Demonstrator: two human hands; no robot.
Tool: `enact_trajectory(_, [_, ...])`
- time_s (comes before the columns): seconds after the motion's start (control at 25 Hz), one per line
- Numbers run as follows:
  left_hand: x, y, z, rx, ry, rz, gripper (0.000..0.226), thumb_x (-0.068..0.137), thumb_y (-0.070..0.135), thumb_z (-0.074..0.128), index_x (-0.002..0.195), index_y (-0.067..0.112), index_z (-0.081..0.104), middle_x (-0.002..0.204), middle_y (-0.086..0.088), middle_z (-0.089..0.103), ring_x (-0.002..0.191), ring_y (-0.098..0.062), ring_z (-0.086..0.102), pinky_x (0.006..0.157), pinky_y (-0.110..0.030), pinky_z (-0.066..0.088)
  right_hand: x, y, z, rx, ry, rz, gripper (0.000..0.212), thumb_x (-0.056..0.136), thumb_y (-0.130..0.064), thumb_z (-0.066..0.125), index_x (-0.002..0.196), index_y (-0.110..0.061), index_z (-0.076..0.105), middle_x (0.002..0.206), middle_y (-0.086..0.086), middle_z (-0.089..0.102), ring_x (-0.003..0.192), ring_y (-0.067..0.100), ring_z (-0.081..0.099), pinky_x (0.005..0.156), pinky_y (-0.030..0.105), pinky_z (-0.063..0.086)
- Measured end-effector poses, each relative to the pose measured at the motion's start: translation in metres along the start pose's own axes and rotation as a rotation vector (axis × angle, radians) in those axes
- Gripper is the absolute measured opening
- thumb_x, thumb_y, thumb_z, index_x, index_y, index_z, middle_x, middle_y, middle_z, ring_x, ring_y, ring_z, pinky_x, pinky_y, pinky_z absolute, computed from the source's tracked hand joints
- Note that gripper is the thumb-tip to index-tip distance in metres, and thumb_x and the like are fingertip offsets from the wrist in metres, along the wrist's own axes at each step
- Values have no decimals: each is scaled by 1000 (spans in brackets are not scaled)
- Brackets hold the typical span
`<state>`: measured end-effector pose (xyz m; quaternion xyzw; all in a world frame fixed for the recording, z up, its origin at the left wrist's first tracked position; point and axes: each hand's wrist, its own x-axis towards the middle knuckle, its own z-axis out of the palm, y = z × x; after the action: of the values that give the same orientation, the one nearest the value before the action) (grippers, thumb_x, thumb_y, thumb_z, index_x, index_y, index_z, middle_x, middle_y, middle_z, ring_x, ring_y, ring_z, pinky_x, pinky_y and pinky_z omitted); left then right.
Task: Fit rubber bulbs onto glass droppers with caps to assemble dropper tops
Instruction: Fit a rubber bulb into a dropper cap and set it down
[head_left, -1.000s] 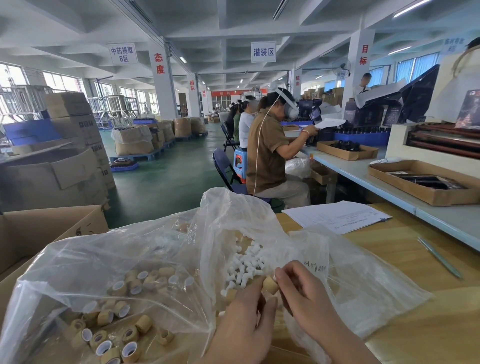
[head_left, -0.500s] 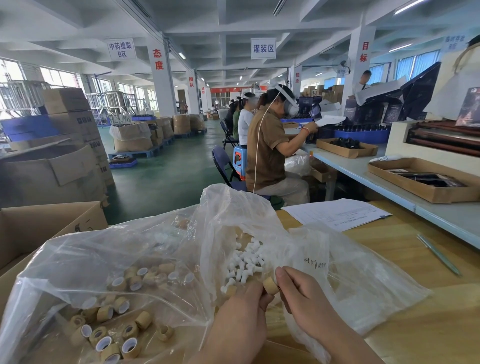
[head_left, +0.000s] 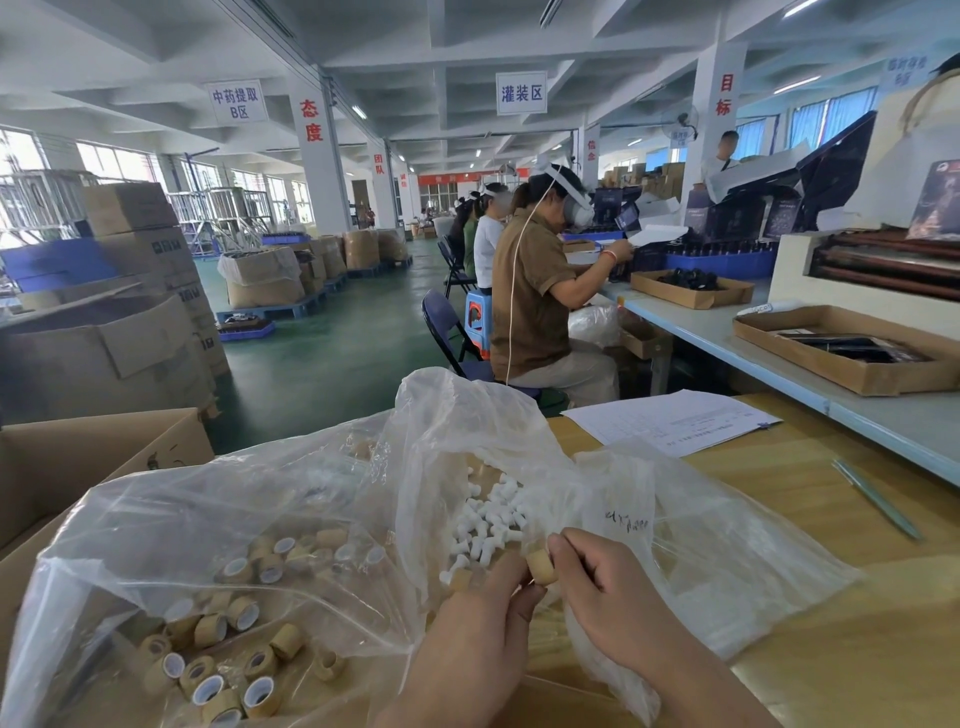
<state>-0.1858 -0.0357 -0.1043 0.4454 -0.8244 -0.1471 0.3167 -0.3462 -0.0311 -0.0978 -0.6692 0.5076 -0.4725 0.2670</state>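
Observation:
A tan wood-look cap is pinched between the fingertips of my right hand and my left hand, low in the middle of the view. Just behind it a pile of small white rubber bulbs lies inside an open clear plastic bag. To the left, a second clear bag holds several loose tan caps with white liners. Whether a bulb or glass dropper sits in the held cap is hidden by my fingers.
The bags lie on a wooden table with a printed sheet and a pen at right. An open cardboard box stands at left. Other seated workers and a long bench with trays lie beyond.
Both hands stay together on the cap and have sunk slightly lower in the view. The bags and bulbs have not shifted.

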Motion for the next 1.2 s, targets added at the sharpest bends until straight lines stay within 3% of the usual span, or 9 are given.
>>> enact_trajectory(0.12, [-1, 1, -1, -58, 12, -7, 15, 96, 43, 42, 95, 30, 50, 53, 10, 43, 52, -2, 47, 46, -16, 34, 0, -1, 0, 82, 6, 42, 49, 101, -23, 44, 53, -32, 42, 46, -11, 29, 44, 6, 25, 47, 19, 24])
enact_trajectory(0.24, [-1, 3, -2, -140, 43, -38, 31, 81, 73, 32, 86, 45, 44, 53, 13, 50, 52, -4, 47, 48, -15, 33, 1, -4, 1, 268, 14, 140, 51, 102, -25, 41, 51, -29, 42, 45, -7, 28, 40, 10, 24, 43, 20, 25])
enact_trajectory(0.4, [-4, 4, 0, -147, 54, -66, 47, 65, 91, 25, 94, 56, 36, 59, 22, 54, 54, -1, 52, 51, -14, 36, 3, -3, -3, 602, 72, 328, 51, 103, -21, 40, 51, -20, 40, 50, -1, 23, 41, 12, 17, 41, 20, 18])
enact_trajectory(0.6, [-4, 5, 0, -241, 142, 8, 41, 75, 82, 36, 109, 60, 45, 77, 19, 58, 50, -4, 49, 49, -11, 32, 2, -6, 0, 592, -110, 385, 53, 103, -27, 40, 51, -23, 46, 53, -2, 18, 43, 13, 13, 41, 19, 18])
enact_trajectory(0.76, [-3, 8, 2, -287, 159, -18, 23, 80, 66, 54, 102, 61, 51, 90, 26, 60, 56, 3, 50, 53, -9, 34, 1, -8, -2, 492, -193, 374, 54, 104, -31, 37, 52, -25, 52, 51, -3, 21, 43, 14, 16, 42, 21, 18])
enact_trajectory(0.92, [-1, 6, 7, -364, 212, -170, 22, 78, 37, 73, 87, 45, 54, 86, 23, 61, 49, -2, 45, 51, -12, 37, -2, -7, 1, 387, -137, 262, 43, 96, -40, 48, 82, 0, 53, 57, 2, 45, 43, 16, 34, 44, 25, 28])
enact_trajectory(1.04, [3, 1, 7, -372, 255, -236, 19, 78, 34, 73, 85, 38, 55, 87, 24, 60, 43, -6, 40, 47, -14, 36, -3, -8, 2, 297, -73, 148, 11, 93, -25, 61, 93, -15, 65, 73, -2, 63, 47, 16, 50, 48, 27, 42])
enact_trajectory(1.2, [3, -2, 10, -349, 261, -260, 18, 80, 31, 72, 83, 41, 57, 88, 28, 60, 45, -6, 42, 49, -15, 37, -2, -4, -1, 206, -25, 132, 15, 87, -20, 69, 102, -22, 69, 86, -4, 70, 56, 17, 62, 56, 28, 51])
